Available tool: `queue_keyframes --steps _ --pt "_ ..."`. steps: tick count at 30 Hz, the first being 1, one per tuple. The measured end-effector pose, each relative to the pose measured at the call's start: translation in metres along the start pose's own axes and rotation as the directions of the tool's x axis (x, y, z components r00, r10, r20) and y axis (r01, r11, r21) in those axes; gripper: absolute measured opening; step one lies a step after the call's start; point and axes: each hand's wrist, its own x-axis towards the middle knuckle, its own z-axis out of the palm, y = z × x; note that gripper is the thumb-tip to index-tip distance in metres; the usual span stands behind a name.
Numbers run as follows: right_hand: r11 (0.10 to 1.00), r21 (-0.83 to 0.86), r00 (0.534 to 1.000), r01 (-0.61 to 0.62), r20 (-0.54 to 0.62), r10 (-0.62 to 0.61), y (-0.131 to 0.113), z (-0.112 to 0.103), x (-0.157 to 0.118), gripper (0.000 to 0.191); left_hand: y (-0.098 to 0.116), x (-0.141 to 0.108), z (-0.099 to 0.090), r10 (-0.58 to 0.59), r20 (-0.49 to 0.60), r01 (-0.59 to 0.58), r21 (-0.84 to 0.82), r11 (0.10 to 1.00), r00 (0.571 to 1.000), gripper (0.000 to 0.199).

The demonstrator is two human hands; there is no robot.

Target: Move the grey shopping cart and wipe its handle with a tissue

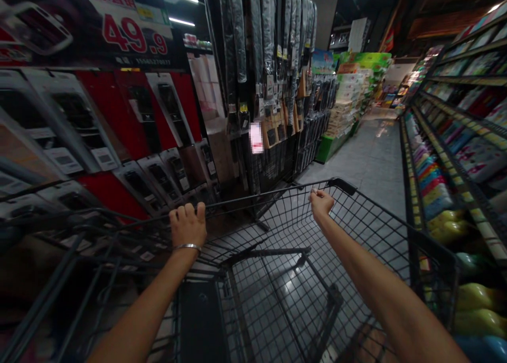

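Observation:
My left hand (188, 225), with a silver bracelet at the wrist, is closed over the side rim of a black wire shopping cart (273, 196). My right hand (321, 202) is above the cart's basket, close to the far corner of the rim. Its fingers are pinched together, and a small pale spot shows at their tips; what they hold, if anything, I cannot make out. Through the basket's wire mesh the grey floor is visible. A dark flat panel (204, 320) forms part of the cart near my left forearm.
On the left, boxed belts (172, 106) hang on a red-backed rack under a price sign (134, 33). Long plastic-wrapped belts (267, 25) hang ahead. Stacked packs (344, 99) line the aisle (366, 141) farther off. Shelves of colourful goods (435, 183) run along the right.

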Motion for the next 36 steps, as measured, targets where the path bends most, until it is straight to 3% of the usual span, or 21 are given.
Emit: queue_keyframes --steps 3,9,16,24,31,36 --pt "1.0 0.023 1.0 -0.008 -0.017 0.008 -0.004 0.004 -0.011 0.013 0.002 0.0 -0.002 -0.011 -0.003 0.011 0.006 1.0 1.0 0.037" --pt "1.0 0.03 0.998 -0.007 0.063 0.005 -0.009 0.013 -0.036 0.015 0.004 0.0 -0.003 -0.032 0.025 0.033 -0.008 0.999 0.999 0.037" --pt "1.0 0.013 1.0 -0.007 0.026 0.007 -0.012 0.03 -0.072 0.01 0.004 -0.002 -0.009 -0.029 0.052 0.029 -0.006 1.0 0.998 0.038" --pt "0.998 -0.068 0.999 0.017 0.051 -0.014 -0.006 0.036 -0.084 0.013 0.005 -0.003 -0.007 -0.03 0.061 0.032 -0.034 0.999 0.998 0.039" --pt "0.999 -0.016 0.964 -0.033 0.263 0.036 -0.018 0.039 -0.121 0.013 0.006 -0.004 -0.007 -0.036 0.067 0.042 -0.091 0.995 0.997 0.04" --pt "0.998 0.059 0.91 0.007 0.414 -0.031 -0.042 0.041 -0.154 0.016 0.006 -0.005 -0.008 -0.026 0.08 0.033 -0.09 0.995 0.996 0.039"
